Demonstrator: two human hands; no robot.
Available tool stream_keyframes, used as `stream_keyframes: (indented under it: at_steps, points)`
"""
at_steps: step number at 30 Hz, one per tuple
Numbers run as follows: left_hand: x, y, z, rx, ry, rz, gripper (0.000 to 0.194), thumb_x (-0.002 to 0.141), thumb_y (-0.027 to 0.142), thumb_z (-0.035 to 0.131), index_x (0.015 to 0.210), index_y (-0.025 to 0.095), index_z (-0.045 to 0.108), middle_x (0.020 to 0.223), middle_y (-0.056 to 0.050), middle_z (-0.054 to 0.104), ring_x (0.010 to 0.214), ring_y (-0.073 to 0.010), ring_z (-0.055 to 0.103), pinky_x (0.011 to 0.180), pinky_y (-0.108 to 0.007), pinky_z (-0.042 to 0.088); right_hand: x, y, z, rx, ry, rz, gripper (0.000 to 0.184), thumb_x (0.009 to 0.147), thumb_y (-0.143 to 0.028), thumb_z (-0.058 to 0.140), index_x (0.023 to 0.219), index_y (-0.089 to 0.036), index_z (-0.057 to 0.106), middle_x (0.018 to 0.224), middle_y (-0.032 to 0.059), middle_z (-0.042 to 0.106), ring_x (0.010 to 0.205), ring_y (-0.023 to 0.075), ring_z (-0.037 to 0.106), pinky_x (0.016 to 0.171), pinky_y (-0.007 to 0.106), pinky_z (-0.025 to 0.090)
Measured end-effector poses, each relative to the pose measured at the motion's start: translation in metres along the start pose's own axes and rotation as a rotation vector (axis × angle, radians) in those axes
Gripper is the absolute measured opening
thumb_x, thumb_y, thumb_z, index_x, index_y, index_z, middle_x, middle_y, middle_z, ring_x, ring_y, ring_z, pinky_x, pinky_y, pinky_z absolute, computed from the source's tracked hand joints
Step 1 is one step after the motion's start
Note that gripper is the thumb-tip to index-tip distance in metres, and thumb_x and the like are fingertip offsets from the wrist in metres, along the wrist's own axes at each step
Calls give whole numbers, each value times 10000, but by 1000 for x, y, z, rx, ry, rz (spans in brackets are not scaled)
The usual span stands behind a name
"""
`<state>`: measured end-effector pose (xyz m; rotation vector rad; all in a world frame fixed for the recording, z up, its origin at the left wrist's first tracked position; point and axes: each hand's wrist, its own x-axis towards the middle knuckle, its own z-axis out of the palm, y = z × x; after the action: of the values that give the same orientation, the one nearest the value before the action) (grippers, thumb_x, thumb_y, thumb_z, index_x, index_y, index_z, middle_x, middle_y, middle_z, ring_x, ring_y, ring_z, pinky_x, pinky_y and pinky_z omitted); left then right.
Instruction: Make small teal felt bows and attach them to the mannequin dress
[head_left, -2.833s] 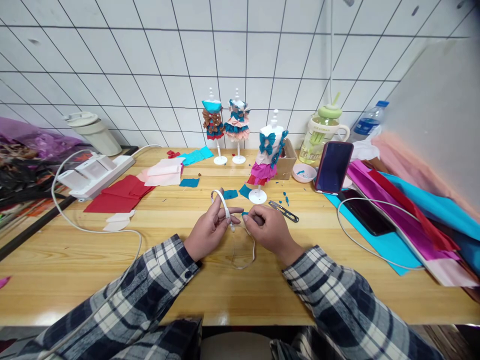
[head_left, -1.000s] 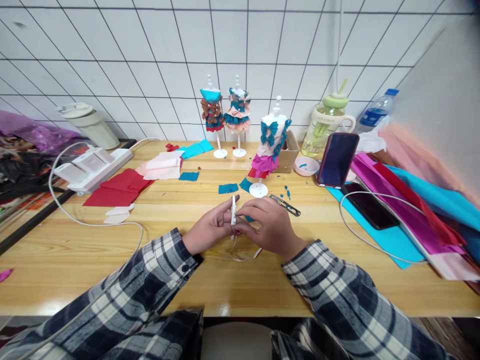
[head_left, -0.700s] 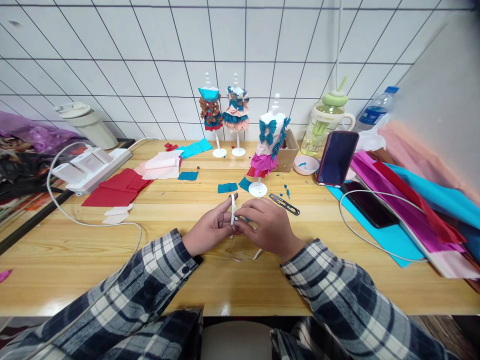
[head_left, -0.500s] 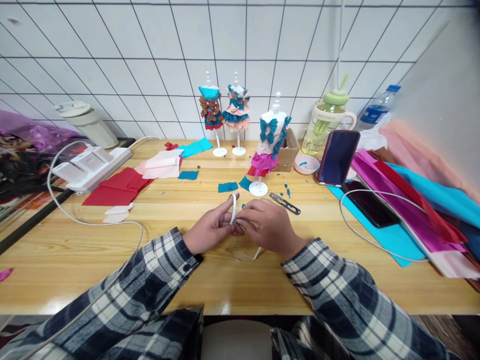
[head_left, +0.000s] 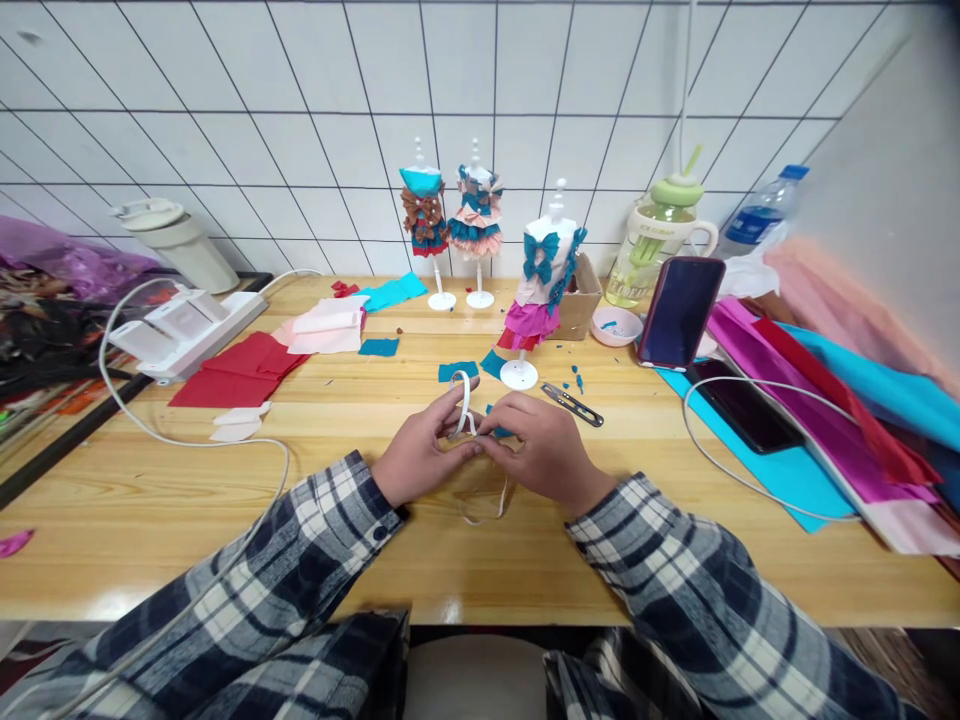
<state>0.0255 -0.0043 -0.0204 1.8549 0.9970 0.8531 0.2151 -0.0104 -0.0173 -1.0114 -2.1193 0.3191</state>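
My left hand (head_left: 421, 450) is closed around a narrow roll of white tape (head_left: 463, 391), held on edge above the table so its ring shows. The fingertips of my right hand (head_left: 541, 446) pinch at the tape strip beside my left thumb; the exact pinch point is partly hidden. A thin loose length of tape (head_left: 491, 517) curls down below both hands. Just beyond them stands a small white dress form (head_left: 541, 265) with teal bows and a magenta and red skirt. Teal paper pieces (head_left: 457, 372) and thread snips (head_left: 571, 404) lie close by.
Two more dressed forms (head_left: 475, 215) stand at the back. A pink bowl (head_left: 616, 326), a propped phone (head_left: 679, 312) and a jug (head_left: 652, 240) are right of them. Coloured paper (head_left: 780, 390) fills the right side. Red paper (head_left: 234, 370) and a power strip (head_left: 191, 335) lie left.
The roll has turned and tilted left, showing more of its ring. A short strip now rises between my hands, and the hanging tape has shifted left.
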Motion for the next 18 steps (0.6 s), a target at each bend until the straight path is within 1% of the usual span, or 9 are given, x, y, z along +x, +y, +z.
stream_keyframes:
  at_steps: [2,3,8,14,16,18]
  points:
    - [-1,0,-1,71,31,-18,750,803,283,644,1466,184,307,853,-15,695,784,-164,645,824,-301,502,0,0,0,-4,12,4,66,829,-278,619,824,-222,653,881,26,658,804,151,596,688,257,420]
    - [-1,-1,-1,67,29,-29,727,817,292,632,1462,183,316,810,-2,693,750,-154,641,799,-289,506,0,0,-1,-5,17,3,76,834,-288,617,816,-220,649,874,26,654,799,150,594,684,257,418]
    - [-1,-3,0,-192,-88,-81,699,860,298,583,1474,164,277,764,-11,688,715,-156,667,746,-302,536,-1,2,-1,0,10,4,114,832,-316,627,777,-216,629,838,17,636,777,143,585,675,252,411]
    - [-1,-6,1,-316,-110,-107,658,863,286,592,1456,178,326,857,-48,684,743,-178,693,747,-335,558,0,2,-3,28,3,11,54,836,-258,608,812,-219,637,881,22,639,784,143,583,678,255,421]
    - [0,-8,0,-361,-109,-124,679,855,300,609,1457,170,324,893,-68,698,754,-187,695,741,-342,558,1,3,-6,66,46,20,43,834,-231,600,813,-213,632,863,22,631,765,141,578,672,256,427]
    - [2,-10,-1,-419,-104,-151,720,848,306,624,1470,169,290,942,-92,713,766,-186,694,751,-352,554,2,4,-8,94,102,35,42,834,-211,592,811,-206,627,839,24,624,767,145,576,675,262,434]
